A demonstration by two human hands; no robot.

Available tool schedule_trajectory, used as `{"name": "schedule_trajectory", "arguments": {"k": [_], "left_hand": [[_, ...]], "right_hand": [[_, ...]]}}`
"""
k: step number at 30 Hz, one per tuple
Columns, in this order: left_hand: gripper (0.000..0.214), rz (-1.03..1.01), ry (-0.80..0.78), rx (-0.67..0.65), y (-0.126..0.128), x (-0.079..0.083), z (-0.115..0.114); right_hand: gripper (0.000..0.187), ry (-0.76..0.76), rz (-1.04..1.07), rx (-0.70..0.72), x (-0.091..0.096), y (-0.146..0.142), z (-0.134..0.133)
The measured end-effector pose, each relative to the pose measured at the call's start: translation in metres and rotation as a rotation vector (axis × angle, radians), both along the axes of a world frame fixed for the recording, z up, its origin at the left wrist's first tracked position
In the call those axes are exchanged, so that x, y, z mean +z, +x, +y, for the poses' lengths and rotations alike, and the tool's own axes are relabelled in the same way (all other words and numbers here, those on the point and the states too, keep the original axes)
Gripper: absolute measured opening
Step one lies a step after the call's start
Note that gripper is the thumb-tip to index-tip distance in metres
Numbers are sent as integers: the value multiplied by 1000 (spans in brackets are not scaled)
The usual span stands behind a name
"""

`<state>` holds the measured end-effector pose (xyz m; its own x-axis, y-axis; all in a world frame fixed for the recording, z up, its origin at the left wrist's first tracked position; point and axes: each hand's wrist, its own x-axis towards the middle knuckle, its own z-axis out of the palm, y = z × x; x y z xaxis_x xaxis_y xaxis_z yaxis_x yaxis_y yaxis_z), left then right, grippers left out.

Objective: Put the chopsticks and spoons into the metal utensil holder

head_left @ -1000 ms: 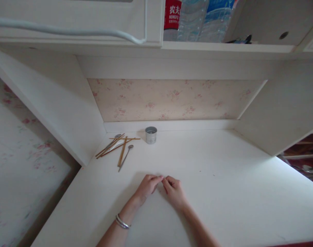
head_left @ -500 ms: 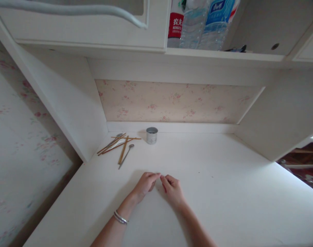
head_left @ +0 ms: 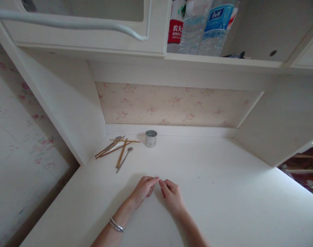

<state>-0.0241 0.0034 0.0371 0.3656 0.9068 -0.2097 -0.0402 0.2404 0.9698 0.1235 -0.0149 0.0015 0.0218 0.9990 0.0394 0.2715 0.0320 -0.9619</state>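
Note:
My left hand [head_left: 144, 188] rests on the white desktop [head_left: 223, 206] with its fingers curled and pressed together, and a silver bangle circles the wrist. My right hand [head_left: 171, 192] lies beside it, closed loosely like a fist. The fingertips of both hands meet or nearly meet; nothing shows in either one. Farther back stands a grey metal utensil holder [head_left: 151, 140] with small holes in its side. To its left lie several wooden chopsticks [head_left: 121, 155], a long-handled metal spoon [head_left: 125, 159], a white spoon [head_left: 116, 145] and another metal spoon [head_left: 117, 138], partly overlapping.
An overhead cabinet [head_left: 94, 43] with a curved handle [head_left: 69, 24] hangs above the desk. Plastic bottles [head_left: 195, 29] stand on its open shelf. Side panels [head_left: 64, 96] bound the desk at left and right. Two tiny dark specks lie right of my hands.
The whole view has shifted slightly, so things sit a little lower in the picture. My hands keep nearly the same pose, and the utensils and holder have not moved.

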Motion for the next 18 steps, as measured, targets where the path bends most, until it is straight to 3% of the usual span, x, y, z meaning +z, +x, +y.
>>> {"name": "schedule_trajectory", "arguments": {"k": [18], "left_hand": [[50, 40, 18, -5, 2, 7, -1]], "right_hand": [[51, 11, 14, 14, -1, 0, 0]]}}
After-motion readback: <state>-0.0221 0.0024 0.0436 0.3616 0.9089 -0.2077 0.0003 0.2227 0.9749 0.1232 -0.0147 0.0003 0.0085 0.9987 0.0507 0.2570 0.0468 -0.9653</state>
